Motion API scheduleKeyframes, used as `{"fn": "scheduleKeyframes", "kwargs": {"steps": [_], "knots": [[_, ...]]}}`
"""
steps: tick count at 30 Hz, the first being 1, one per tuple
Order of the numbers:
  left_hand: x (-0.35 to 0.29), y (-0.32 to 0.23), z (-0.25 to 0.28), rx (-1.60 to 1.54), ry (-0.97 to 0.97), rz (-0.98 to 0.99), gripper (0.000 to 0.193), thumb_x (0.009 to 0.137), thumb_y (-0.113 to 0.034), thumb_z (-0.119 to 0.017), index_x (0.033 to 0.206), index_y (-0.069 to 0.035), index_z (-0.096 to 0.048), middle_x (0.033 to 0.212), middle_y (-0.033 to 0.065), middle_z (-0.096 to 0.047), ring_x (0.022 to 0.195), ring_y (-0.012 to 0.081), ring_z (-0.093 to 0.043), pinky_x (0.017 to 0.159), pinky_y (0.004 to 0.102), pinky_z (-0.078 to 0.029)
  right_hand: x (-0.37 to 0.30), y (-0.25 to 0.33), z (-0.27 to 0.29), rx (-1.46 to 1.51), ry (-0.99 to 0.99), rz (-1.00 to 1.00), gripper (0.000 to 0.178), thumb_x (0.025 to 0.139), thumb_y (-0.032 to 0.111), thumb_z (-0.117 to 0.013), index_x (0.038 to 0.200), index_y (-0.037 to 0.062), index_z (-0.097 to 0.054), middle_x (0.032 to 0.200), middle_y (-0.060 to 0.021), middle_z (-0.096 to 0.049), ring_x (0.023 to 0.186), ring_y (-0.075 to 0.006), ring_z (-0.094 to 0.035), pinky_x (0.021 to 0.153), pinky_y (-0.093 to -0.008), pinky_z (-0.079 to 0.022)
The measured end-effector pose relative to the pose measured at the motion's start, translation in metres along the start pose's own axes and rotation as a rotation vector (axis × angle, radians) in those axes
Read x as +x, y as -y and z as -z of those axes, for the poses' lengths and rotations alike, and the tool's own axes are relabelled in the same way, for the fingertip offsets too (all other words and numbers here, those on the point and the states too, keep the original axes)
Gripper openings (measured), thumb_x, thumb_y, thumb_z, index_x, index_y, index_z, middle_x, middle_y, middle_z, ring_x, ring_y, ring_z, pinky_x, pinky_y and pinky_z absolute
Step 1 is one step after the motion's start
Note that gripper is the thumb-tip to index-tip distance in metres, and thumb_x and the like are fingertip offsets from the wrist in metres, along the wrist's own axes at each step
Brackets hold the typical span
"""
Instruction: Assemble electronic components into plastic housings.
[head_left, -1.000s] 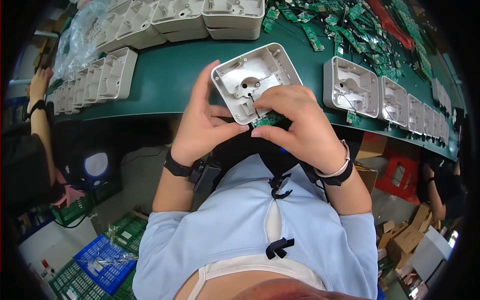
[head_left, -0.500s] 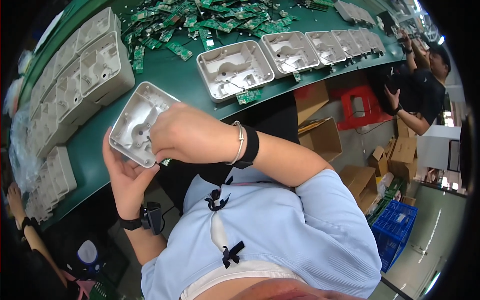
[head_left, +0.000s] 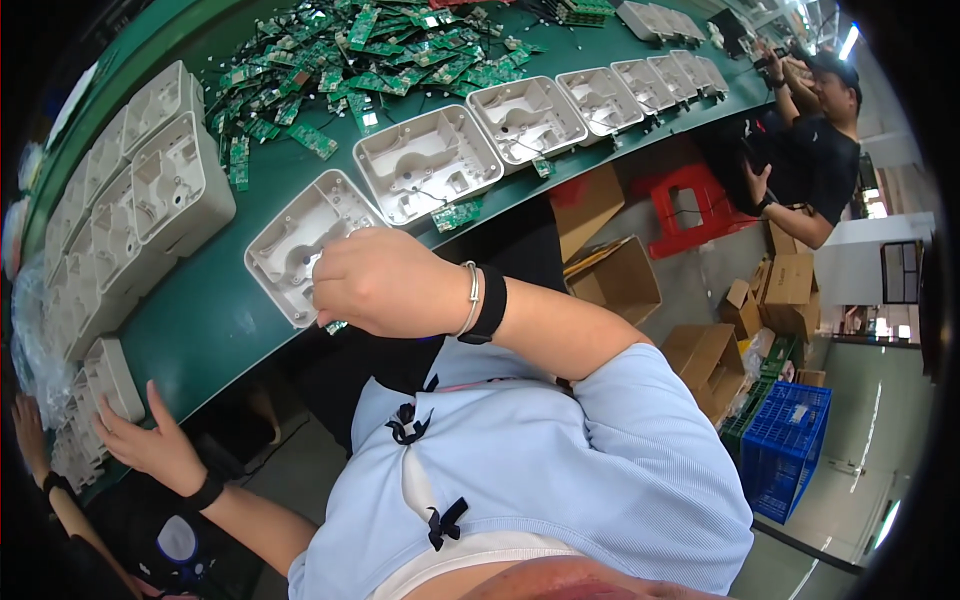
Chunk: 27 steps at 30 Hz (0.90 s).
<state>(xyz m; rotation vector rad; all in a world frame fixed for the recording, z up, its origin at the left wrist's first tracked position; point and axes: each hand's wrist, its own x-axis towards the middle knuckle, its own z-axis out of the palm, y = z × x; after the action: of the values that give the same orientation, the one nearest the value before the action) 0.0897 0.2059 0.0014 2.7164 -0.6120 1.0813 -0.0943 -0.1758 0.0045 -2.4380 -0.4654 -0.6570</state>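
A white plastic housing (head_left: 275,245), shallow and hollow with moulded ribs, lies near the front edge of the green table. Over its near right part is my right hand (head_left: 372,285), its fingers curled together in a pinch; what they hold is hidden behind the hand. A bit of green circuit board (head_left: 336,327) peeks out below those fingertips, at the table edge. My left hand (head_left: 155,445) is off to the left, empty, fingers spread. Closest to it are nested white housings (head_left: 118,380) at the table's left end.
Loose green circuit boards (head_left: 330,85) lie heaped at the back. A row of white housings (head_left: 425,165) runs along the edge to the right, with stacked housings (head_left: 180,185) at left. A co-worker (head_left: 815,140) sits beyond a red stool (head_left: 690,210). Another person's hand (head_left: 30,430) shows far left.
My left hand has let go of the housing and moved left, fingers opening. The housing now rests on the table, nearer the row. My right hand stays at its near side.
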Motion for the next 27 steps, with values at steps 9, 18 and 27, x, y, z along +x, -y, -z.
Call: {"fn": "scheduleKeyframes", "kwargs": {"steps": [9, 18, 27], "knots": [[-0.008, 0.077, -0.040, 0.347, 0.250, 0.104, 0.065, 0.097, -0.057, -0.070, 0.139, -0.007, -0.066, 0.143, 0.0212, -0.063, 0.132, 0.0414, -0.059, 0.106, 0.0535, -0.048, -0.001, -0.006, 0.009, -0.002, -0.011, -0.017, 0.016, 0.085, 0.020, -0.080, 0.083, 0.0110, -0.067, 0.085, -0.0042, -0.065, 0.086, -0.0270, -0.066, 0.072, -0.0413, -0.052], [0.000, 0.015, -0.013, 0.514, 0.261, 0.215, 0.050, 0.094, -0.056, -0.072, 0.123, -0.017, -0.078, 0.143, 0.0119, -0.065, 0.135, 0.0336, -0.058, 0.109, 0.0538, -0.043, -0.007, -0.011, 0.047, -0.112, 0.037, -0.101, 0.013, 0.084, 0.009, -0.082, 0.088, 0.0044, -0.071, 0.083, -0.0090, -0.066, 0.079, -0.0313, -0.066, 0.068, -0.0419, -0.052], [-0.036, -0.061, 0.047, -0.131, 0.113, 0.073, 0.037, 0.081, -0.033, -0.087, 0.112, -0.015, -0.076, 0.135, 0.0104, -0.062, 0.131, 0.0358, -0.053, 0.114, 0.0569, -0.031, -0.021, -0.031, 0.079, -0.160, 0.048, -0.114, 0.013, 0.085, 0.008, -0.082, 0.091, 0.0022, -0.072, 0.088, -0.0101, -0.070, 0.082, -0.0308, -0.067, 0.071, -0.0397, -0.053]]}}
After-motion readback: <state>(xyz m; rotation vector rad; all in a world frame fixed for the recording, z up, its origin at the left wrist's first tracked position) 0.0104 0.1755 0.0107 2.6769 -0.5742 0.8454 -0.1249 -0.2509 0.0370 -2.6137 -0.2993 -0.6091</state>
